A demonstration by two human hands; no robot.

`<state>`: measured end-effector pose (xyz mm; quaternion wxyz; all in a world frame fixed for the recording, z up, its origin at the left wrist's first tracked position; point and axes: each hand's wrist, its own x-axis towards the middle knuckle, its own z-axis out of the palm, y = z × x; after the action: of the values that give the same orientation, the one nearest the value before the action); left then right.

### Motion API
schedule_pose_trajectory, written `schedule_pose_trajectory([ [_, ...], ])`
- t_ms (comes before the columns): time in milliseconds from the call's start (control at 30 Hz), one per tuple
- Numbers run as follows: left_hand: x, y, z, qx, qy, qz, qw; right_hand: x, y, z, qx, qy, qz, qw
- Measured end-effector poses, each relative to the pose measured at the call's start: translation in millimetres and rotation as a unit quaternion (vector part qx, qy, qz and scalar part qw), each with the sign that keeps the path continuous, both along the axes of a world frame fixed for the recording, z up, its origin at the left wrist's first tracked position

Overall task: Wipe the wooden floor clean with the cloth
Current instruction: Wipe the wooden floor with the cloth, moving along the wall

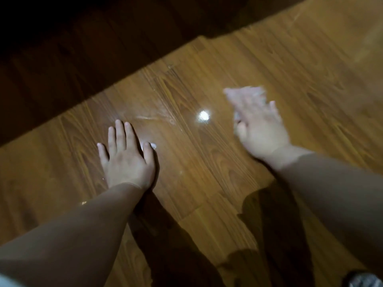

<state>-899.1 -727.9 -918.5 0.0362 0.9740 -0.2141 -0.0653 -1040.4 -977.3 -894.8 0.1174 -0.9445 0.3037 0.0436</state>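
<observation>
Left hand (126, 160) props flat on the floor (207, 172) for support, fingers (120, 133) straight — blurred right hand (259, 125) covers the cloth (258, 91), grip unclear.

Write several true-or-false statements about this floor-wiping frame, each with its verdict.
1. The left hand lies flat on the wooden floor with its fingers straight. True.
2. The right hand is sharp in the picture. False: it is blurred, so its grip cannot be made out.
3. A bright glare spot shows on the floor between the two hands. True.
4. Both forearms are bare. False: brown sleeves cover them down to the wrists.
5. The far left part of the floor lies in dark shadow. True.
</observation>
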Motion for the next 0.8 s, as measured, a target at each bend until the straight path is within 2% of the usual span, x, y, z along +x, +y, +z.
schedule_pose_trajectory([
  [100, 0, -1, 0, 0.005, -0.002, -0.001, 1.000, 35, -29, -10, 0.002, -0.010, -0.189, 0.982],
  [167, 0, -1, 0, 0.006, -0.004, -0.002, 1.000, 71, -10, -17, 0.008, -0.008, -0.202, 0.979],
  [233, 0, -2, 1, 0.002, -0.002, -0.002, 1.000, 89, 28, -20, 0.021, -0.031, -0.101, 0.994],
  [300, -1, -3, 3, 0.000, 0.003, -0.001, 1.000, 71, 59, -16, 0.034, -0.044, 0.035, 0.998],
  [400, -1, -1, 4, 0.000, 0.002, -0.001, 1.000, 15, 40, -3, 0.057, -0.037, 0.159, 0.985],
  [467, 0, -1, 3, 0.005, 0.003, -0.003, 1.000, -13, -5, 2, 0.031, -0.013, 0.106, 0.994],
  [533, 0, -1, 1, 0.004, -0.002, -0.004, 1.000, -23, -50, 2, 0.018, -0.013, -0.032, 0.999],
  [600, -1, -2, 0, 0.001, -0.005, -0.005, 1.000, -9, -73, -1, 0.018, -0.024, -0.166, 0.986],
  [667, 0, -1, 1, -0.001, -0.007, -0.002, 1.000, 24, -69, -8, 0.019, -0.026, -0.257, 0.966],
  [733, 0, 0, 2, 0.002, -0.003, -0.002, 1.000, 54, -41, -12, 0.016, -0.033, -0.222, 0.974],
  [800, 1, -1, 1, 0.001, -0.002, -0.003, 1.000, 61, -2, -13, 0.014, -0.054, -0.084, 0.995],
])
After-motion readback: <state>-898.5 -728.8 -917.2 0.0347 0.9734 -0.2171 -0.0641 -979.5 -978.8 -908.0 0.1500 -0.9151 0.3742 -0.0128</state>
